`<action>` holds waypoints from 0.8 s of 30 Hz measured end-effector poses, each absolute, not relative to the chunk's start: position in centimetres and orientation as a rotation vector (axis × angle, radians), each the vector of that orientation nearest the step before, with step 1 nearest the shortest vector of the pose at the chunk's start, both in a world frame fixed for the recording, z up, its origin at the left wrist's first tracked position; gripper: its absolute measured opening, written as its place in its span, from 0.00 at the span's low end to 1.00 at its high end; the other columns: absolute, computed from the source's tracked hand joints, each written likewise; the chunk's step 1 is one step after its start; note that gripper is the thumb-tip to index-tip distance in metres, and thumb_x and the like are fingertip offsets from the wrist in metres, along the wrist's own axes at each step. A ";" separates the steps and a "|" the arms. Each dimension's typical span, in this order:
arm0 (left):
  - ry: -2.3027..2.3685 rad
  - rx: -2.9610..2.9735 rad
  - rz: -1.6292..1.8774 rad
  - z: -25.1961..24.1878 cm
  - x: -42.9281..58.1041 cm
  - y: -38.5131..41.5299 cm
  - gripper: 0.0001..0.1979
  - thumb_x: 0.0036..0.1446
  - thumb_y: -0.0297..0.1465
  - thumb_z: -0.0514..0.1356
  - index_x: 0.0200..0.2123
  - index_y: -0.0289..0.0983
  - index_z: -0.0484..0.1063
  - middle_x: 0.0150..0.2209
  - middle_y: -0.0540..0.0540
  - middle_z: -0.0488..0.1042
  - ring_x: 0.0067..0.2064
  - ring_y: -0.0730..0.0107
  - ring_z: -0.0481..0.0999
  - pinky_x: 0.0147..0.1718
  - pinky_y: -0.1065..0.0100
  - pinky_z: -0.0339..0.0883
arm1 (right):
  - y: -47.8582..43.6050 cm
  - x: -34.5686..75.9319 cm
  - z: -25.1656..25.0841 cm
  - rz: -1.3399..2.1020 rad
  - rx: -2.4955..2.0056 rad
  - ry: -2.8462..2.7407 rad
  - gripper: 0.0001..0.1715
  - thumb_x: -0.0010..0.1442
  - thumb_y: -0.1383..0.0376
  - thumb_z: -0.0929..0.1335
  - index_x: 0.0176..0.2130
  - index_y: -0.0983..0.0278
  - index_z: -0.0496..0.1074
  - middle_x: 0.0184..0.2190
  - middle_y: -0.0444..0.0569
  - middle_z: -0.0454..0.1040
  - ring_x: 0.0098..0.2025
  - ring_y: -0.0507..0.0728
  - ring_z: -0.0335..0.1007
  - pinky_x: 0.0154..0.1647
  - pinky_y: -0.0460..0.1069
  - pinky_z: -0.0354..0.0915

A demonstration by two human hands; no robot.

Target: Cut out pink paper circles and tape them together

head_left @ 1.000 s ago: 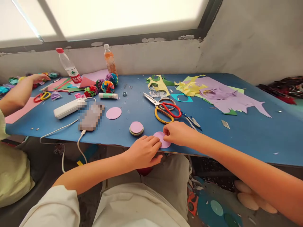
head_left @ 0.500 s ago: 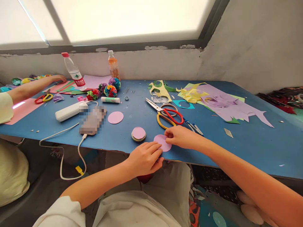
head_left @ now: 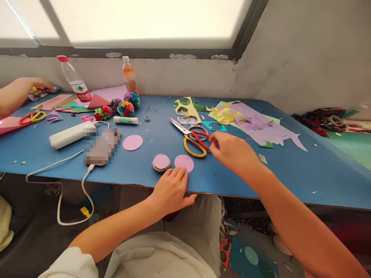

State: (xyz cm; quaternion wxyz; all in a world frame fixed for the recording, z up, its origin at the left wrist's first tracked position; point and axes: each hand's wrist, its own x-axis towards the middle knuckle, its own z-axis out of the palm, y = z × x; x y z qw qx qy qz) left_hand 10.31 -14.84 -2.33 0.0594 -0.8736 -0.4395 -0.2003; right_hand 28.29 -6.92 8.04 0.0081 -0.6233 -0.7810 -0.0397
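Note:
My left hand (head_left: 171,189) rests at the near edge of the blue table (head_left: 290,170), fingers flat and together, tips touching a pink paper circle (head_left: 184,162). A tape roll capped with a pink circle (head_left: 161,162) sits just left of it. My right hand (head_left: 232,151) reaches over the table, its fingertips at the handle of the red scissors (head_left: 199,138), which lie on the yellow-handled scissors (head_left: 193,146). Another pink circle (head_left: 132,142) lies further left.
A blurred phone (head_left: 101,146) on a white cable and a white power bank (head_left: 69,134) lie left. A glue stick (head_left: 125,120), paper flower balls (head_left: 125,109), two bottles (head_left: 75,82) and paper scraps (head_left: 261,123) fill the back. Another person's hand (head_left: 26,87) works far left.
My right hand let go of the pink circle and moved up to the red scissors' handle. My left hand stays at the table edge by the circle.

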 end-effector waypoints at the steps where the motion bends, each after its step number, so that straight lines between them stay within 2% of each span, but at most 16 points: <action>1: -1.345 -2.647 -0.584 -2.2 10.4 -14.9 0.26 0.58 0.46 0.54 0.48 0.28 0.70 0.49 0.32 0.73 0.50 0.53 0.72 0.44 0.58 0.68 | -6.4 29.8 8.5 -0.146 -1.987 -2.290 0.17 0.60 0.67 0.60 0.45 0.66 0.71 0.41 0.58 0.78 0.40 0.64 0.74 0.35 0.53 0.63; 3: -1.365 -2.655 -0.550 -2.0 10.7 -15.0 0.24 0.57 0.44 0.56 0.46 0.29 0.71 0.48 0.33 0.73 0.49 0.53 0.72 0.44 0.59 0.67 | -5.1 32.3 8.9 -0.026 -2.049 -2.151 0.13 0.57 0.63 0.64 0.40 0.65 0.73 0.37 0.55 0.78 0.39 0.63 0.74 0.35 0.52 0.64; 6: -1.404 -2.644 -0.547 -1.8 11.0 -15.0 0.23 0.57 0.43 0.57 0.45 0.29 0.70 0.47 0.34 0.73 0.48 0.54 0.72 0.43 0.60 0.67 | -3.3 34.0 7.7 0.243 -2.042 -2.161 0.16 0.54 0.56 0.67 0.37 0.64 0.75 0.36 0.52 0.79 0.37 0.62 0.75 0.34 0.53 0.67; 10: -1.456 -2.628 -0.538 -1.6 11.2 -15.1 0.23 0.55 0.43 0.59 0.45 0.28 0.70 0.44 0.36 0.73 0.45 0.55 0.72 0.43 0.60 0.66 | -2.5 33.6 5.8 0.318 -1.982 -2.218 0.11 0.51 0.59 0.68 0.34 0.62 0.77 0.32 0.50 0.80 0.36 0.62 0.75 0.34 0.53 0.68; 13: -1.455 -2.642 -0.545 -1.7 11.1 -15.1 0.21 0.54 0.42 0.60 0.43 0.30 0.70 0.44 0.37 0.73 0.44 0.55 0.72 0.44 0.60 0.66 | -3.2 32.8 6.5 0.301 -1.985 -2.144 0.11 0.50 0.60 0.69 0.33 0.63 0.76 0.31 0.51 0.79 0.34 0.63 0.75 0.35 0.56 0.68; 16: -1.441 -2.637 -0.574 -2.1 10.9 -15.2 0.22 0.54 0.43 0.59 0.45 0.30 0.70 0.48 0.35 0.73 0.47 0.54 0.72 0.47 0.60 0.66 | -4.9 31.1 8.0 0.258 -1.711 -1.923 0.12 0.49 0.57 0.70 0.33 0.62 0.74 0.30 0.50 0.77 0.34 0.62 0.75 0.37 0.58 0.69; 19: -1.471 -2.609 -0.578 -2.4 11.1 -15.6 0.27 0.56 0.42 0.58 0.51 0.27 0.67 0.51 0.33 0.72 0.50 0.53 0.72 0.51 0.59 0.64 | -6.7 28.4 8.3 0.333 -1.206 -1.795 0.12 0.55 0.55 0.68 0.37 0.59 0.71 0.33 0.48 0.77 0.36 0.60 0.76 0.38 0.55 0.71; 24: -1.490 -2.577 -0.561 -2.7 11.3 -16.1 0.27 0.58 0.38 0.56 0.55 0.24 0.64 0.54 0.33 0.71 0.53 0.54 0.70 0.56 0.58 0.62 | -7.3 25.5 6.0 0.565 -1.135 -1.975 0.10 0.55 0.57 0.69 0.35 0.59 0.71 0.29 0.45 0.77 0.29 0.56 0.75 0.32 0.51 0.71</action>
